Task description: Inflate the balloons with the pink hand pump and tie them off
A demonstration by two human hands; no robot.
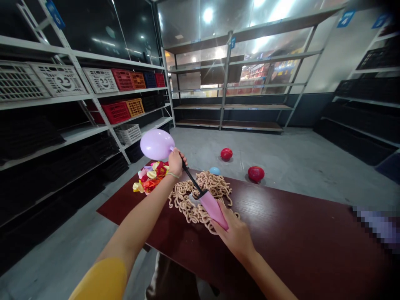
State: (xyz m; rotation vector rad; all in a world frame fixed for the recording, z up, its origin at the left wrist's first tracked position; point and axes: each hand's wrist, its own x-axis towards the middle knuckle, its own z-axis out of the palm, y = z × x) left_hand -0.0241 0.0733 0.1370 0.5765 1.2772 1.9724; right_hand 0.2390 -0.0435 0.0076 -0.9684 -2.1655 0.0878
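A pink hand balloon pump (214, 209) with a black rod (191, 178) slants over the table. My right hand (236, 233) is closed around its pink barrel. My left hand (176, 161) is closed at the far end of the rod, where the neck of a purple balloon (157, 144) meets it. The balloon is partly inflated and points away to the left. What exactly the left fingers pinch is partly hidden. Under the pump lies a tangled pile of beige, rope-like pieces (215, 185). Left of it sits a heap of colourful deflated balloons (153, 178).
The dark red table (281, 221) runs to the right. Two red balloons (226, 154) lie on the floor beyond it, and a light blue balloon (214, 171) shows behind the pile. Shelves with plastic crates (117, 111) stand at the left.
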